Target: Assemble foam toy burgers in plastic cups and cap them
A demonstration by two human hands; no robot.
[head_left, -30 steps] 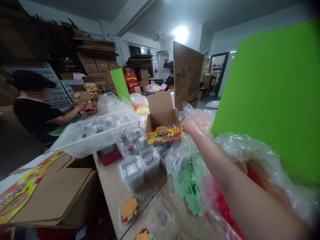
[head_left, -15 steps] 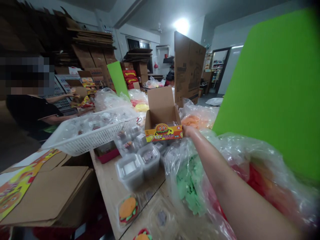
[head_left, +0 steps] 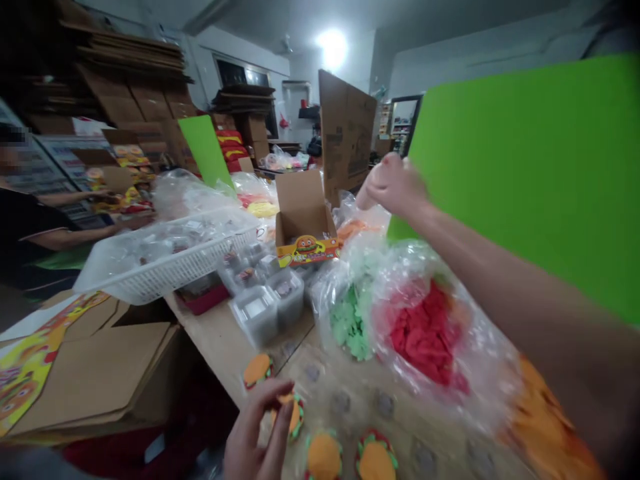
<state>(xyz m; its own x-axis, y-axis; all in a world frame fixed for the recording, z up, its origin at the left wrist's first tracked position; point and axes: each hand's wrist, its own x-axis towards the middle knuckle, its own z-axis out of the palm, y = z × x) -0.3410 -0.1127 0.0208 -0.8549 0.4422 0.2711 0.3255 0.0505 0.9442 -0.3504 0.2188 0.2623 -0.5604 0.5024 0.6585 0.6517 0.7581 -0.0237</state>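
Our left hand (head_left: pixel 257 430), fingers parted, is at a toy burger (head_left: pixel 296 415) on the worktop (head_left: pixel 213 343); we cannot tell whether they touch. Our right hand (head_left: pixel 395 185) is raised before the green board (head_left: pixel 520 173), fingers curled, its grip unclear.

Four toy burgers (head_left: pixel 324 457), orange tops, red and green edges, lying flat, near one another, one partly hidden

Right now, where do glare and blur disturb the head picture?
Head view: the ceiling light burns out to white; glints speckle the clear plastic bag of red pieces; lettering on the burger-print box is blurred; the top right corner falls dark.
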